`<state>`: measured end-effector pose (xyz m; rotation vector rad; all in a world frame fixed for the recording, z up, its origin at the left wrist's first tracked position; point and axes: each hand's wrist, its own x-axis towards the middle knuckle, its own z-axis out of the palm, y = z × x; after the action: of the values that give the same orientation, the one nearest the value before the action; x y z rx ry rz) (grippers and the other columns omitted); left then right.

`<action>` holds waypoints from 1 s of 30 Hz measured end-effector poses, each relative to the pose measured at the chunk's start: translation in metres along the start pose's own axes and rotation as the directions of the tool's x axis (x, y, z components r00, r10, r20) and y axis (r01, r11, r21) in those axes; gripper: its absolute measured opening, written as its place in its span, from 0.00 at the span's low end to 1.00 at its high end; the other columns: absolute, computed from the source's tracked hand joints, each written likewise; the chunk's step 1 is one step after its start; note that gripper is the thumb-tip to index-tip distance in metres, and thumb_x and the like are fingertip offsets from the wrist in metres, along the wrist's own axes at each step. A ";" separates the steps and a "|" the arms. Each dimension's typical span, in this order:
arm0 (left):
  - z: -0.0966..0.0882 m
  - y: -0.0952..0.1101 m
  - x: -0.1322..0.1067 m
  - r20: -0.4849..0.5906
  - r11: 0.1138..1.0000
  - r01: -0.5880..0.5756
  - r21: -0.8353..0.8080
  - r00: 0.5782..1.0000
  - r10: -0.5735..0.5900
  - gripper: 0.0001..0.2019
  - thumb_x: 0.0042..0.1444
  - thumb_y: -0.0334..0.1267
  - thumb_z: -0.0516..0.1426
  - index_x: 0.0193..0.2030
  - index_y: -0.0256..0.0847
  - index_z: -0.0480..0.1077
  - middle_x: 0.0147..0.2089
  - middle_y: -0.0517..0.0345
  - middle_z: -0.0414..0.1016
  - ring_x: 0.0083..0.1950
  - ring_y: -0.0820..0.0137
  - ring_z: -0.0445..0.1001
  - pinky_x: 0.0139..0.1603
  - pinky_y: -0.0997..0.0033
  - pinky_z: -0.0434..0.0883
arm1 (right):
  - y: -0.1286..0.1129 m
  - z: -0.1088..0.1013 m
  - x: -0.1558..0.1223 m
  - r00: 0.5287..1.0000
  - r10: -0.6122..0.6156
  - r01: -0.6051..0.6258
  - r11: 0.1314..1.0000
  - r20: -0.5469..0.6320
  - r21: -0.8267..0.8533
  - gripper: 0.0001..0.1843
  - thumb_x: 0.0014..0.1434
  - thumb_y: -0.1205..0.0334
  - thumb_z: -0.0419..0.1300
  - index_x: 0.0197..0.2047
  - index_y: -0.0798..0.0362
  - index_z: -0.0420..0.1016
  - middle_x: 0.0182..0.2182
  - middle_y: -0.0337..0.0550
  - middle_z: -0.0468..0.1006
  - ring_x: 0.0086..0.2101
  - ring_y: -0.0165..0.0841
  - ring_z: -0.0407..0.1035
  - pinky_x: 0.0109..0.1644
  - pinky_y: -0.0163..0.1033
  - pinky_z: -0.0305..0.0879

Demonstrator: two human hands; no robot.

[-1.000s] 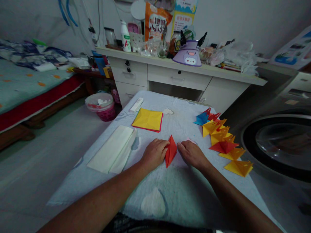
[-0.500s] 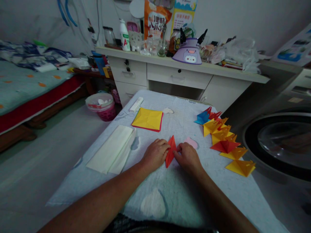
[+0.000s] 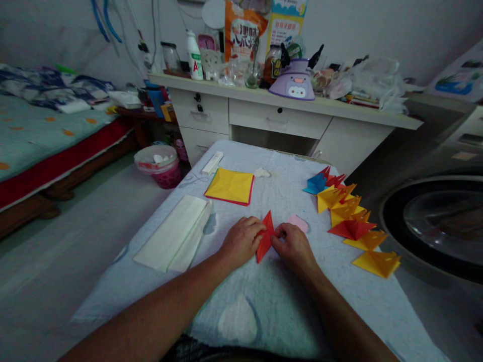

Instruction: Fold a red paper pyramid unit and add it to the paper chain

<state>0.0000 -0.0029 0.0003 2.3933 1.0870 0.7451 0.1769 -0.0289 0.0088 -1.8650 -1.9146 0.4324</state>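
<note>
A red origami paper [image 3: 266, 239], folded into a narrow diamond, lies on the cloth-covered table [image 3: 287, 291] in front of me. My left hand [image 3: 244, 237] rests on its left side with fingers curled, the tips pressing the paper. From the right, my right hand [image 3: 293, 245] pinches at the diamond's right corner with thumb and forefinger. Beyond my left hand sits a stack of square origami paper [image 3: 231, 186], yellow on top with red edges below. Folded paper cranes [image 3: 352, 229] in yellow, red and blue stand in a row along the right side.
Folded white tissue [image 3: 175, 234] lies at the left of the table, with a small white box [image 3: 212, 163] behind it. A white desk [image 3: 279, 118] with a purple visor [image 3: 294, 80] stands at the back. A washing machine [image 3: 445, 151] is to the right, a pink bin [image 3: 164, 171] on the floor left.
Both hands stay at the red paper with only slight finger shifts. The paper has tilted a little, and the whole view has moved slightly.
</note>
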 end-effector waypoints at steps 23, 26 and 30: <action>-0.018 0.016 0.001 0.042 0.990 0.096 -0.103 0.995 -0.092 0.14 0.62 0.45 0.53 0.45 0.38 0.73 0.43 0.53 0.75 0.45 0.65 0.72 0.48 0.65 0.68 | -0.008 0.004 -0.009 0.998 -0.056 0.065 0.728 -0.035 0.683 0.13 0.58 0.62 0.55 0.48 0.52 0.66 0.41 0.45 0.75 0.41 0.34 0.71 0.46 0.40 0.67; -0.021 0.015 0.000 0.047 0.965 0.165 -0.206 0.986 -0.158 0.16 0.58 0.47 0.57 0.45 0.38 0.74 0.40 0.54 0.75 0.41 0.65 0.72 0.43 0.67 0.68 | -0.010 0.002 -0.011 0.991 -0.128 0.118 0.748 -0.033 0.653 0.15 0.57 0.66 0.54 0.49 0.51 0.68 0.44 0.45 0.75 0.44 0.35 0.69 0.50 0.43 0.65; -0.020 0.008 0.003 0.085 0.837 0.295 -0.460 0.953 -0.290 0.13 0.58 0.44 0.55 0.37 0.37 0.74 0.31 0.59 0.72 0.33 0.71 0.69 0.34 0.72 0.65 | -0.011 0.000 -0.013 0.953 -0.293 0.285 0.777 -0.078 0.562 0.20 0.56 0.69 0.54 0.52 0.48 0.67 0.48 0.45 0.73 0.47 0.38 0.67 0.49 0.44 0.65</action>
<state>-0.0064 -0.0029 0.0209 1.7727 1.0874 0.7774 0.1676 -0.0427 0.0133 -1.1603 -1.7762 0.8106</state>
